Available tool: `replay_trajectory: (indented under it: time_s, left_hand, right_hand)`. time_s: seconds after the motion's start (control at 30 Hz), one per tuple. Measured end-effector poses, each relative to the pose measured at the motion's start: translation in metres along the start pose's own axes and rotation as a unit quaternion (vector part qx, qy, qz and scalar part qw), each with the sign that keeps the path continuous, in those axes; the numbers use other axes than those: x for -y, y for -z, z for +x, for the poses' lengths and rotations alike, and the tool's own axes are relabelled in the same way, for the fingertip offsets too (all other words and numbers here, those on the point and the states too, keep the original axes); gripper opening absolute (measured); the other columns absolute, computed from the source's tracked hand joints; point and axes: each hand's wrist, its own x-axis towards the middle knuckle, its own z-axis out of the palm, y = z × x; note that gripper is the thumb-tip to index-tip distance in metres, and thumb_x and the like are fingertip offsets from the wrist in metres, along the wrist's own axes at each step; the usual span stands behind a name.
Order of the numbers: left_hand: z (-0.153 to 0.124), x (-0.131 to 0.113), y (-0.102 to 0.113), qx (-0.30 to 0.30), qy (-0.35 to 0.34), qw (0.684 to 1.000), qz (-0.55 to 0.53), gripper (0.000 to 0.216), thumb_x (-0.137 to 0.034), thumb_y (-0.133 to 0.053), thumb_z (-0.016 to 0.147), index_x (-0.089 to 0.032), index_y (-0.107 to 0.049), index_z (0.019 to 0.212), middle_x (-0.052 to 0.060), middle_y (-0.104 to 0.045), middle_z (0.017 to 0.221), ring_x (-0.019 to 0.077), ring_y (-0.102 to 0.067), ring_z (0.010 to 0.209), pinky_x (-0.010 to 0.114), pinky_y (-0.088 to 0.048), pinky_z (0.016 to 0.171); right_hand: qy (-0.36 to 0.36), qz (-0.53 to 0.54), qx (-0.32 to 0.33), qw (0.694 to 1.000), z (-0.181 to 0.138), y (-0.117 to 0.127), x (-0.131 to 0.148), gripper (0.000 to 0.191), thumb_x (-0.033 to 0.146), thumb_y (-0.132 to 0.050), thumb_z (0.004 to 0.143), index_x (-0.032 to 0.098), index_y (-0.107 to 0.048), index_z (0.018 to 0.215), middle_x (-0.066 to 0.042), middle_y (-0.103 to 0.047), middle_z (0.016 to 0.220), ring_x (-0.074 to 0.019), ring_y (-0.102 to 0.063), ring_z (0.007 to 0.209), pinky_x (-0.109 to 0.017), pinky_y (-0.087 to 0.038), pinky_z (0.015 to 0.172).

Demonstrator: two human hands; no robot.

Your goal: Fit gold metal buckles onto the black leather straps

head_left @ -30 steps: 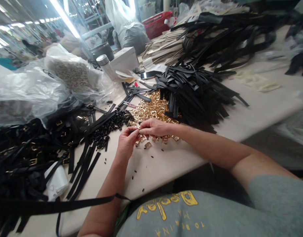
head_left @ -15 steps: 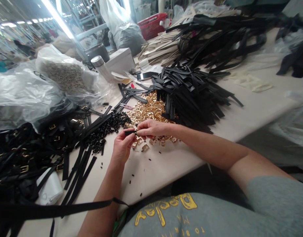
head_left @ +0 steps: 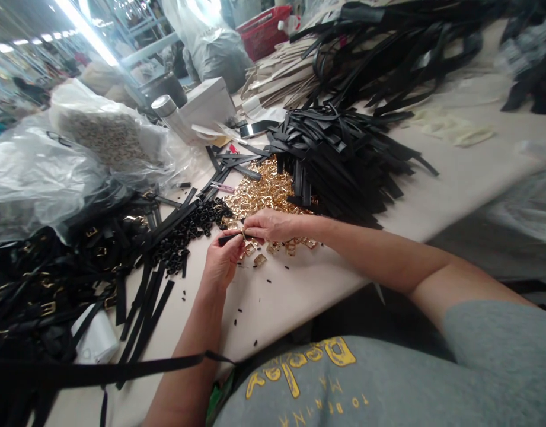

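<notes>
My left hand (head_left: 222,259) is closed on a short black strap (head_left: 228,239), whose end sticks out past the fingertips. My right hand (head_left: 273,225) meets it, thumb and fingers pinched on the strap's other end. A small gold buckle (head_left: 243,235) seems to sit on the strap between the two hands, partly hidden by fingers. Right behind the hands spreads a heap of gold buckles (head_left: 266,190). Small black loops (head_left: 204,219) lie piled to the left of it. A few loose buckles (head_left: 259,260) rest just in front of my right hand.
Black straps (head_left: 339,157) form a large pile behind my right forearm. Finished-looking straps with buckles (head_left: 45,284) crowd the left side. Clear bags (head_left: 108,130), a silver-capped bottle (head_left: 170,112), a white box (head_left: 210,101) and a phone (head_left: 258,128) stand or lie farther back.
The strap between my hands has turned a little and shows more of its length, with gold now visible at the fingertips. The whole view has shifted slightly.
</notes>
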Motion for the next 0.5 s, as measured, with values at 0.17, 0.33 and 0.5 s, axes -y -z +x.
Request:
replay_trajectory:
  time_s: [0.17,0.33,0.5]
  left_hand:
    - [-0.0035,0.0046,-0.0028,0.018,-0.063,0.995,0.080,0.040,-0.030,-0.089,0.053,-0.014,-0.063,0.080,0.001,-0.065,0.072,0.0091,-0.061,0.057,0.020,-0.054,0.059]
    - [-0.0013,0.0009,0.0022,0.038,-0.032,0.998,0.050,0.043,-0.031,-0.089,0.053,-0.016,-0.061,0.082,0.000,-0.065,0.070,0.0111,-0.063,0.060,0.021,-0.055,0.060]
    - [-0.0001,-0.0050,0.0058,0.027,-0.004,0.999,0.041,0.045,-0.028,-0.089,0.051,-0.015,-0.061,0.083,0.002,-0.066,0.071,0.0116,-0.064,0.059,0.019,-0.053,0.056]
  right_hand:
    - [-0.014,-0.044,0.004,0.999,0.0024,-0.0025,-0.0005,0.029,0.023,-0.044,0.094,0.012,-0.055,0.070,-0.002,-0.054,0.066,-0.0099,-0.041,0.059,-0.025,-0.029,0.058]
    - [-0.023,-0.012,-0.007,1.000,0.0030,-0.0031,-0.0027,0.028,0.024,-0.044,0.093,0.013,-0.053,0.069,-0.001,-0.052,0.064,-0.0099,-0.041,0.058,-0.024,-0.028,0.058]
    - [0.004,0.053,-0.010,0.999,0.0007,-0.0035,-0.0062,0.026,0.023,-0.044,0.091,0.013,-0.053,0.068,0.000,-0.052,0.062,-0.0085,-0.041,0.057,-0.022,-0.029,0.056]
